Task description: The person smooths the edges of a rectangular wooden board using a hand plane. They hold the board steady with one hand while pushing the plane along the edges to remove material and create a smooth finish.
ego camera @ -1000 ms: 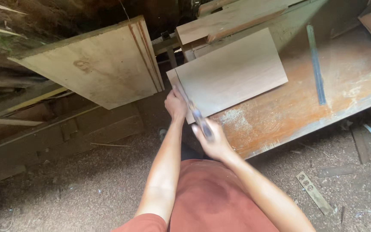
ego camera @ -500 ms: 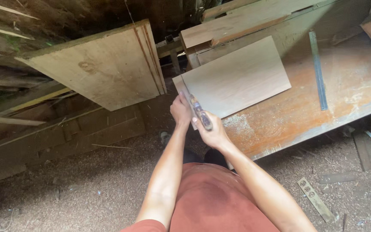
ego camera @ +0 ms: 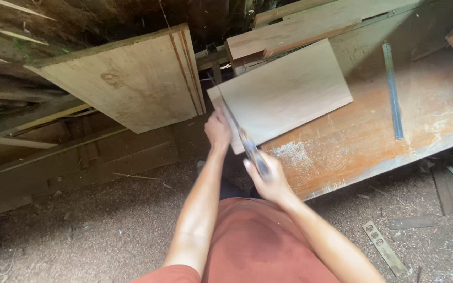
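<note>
Board (ego camera: 289, 94) beside stacked planks (ego camera: 127, 84)

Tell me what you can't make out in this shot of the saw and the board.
Head view only:
- Saw: blade blurred, teeth unreadable; the handle is hidden inside the right hand.
- Board: its near corner is covered by the left hand.
- Bench: right end cut off by the frame edge.
- Floor scraps: too small to identify.
</note>
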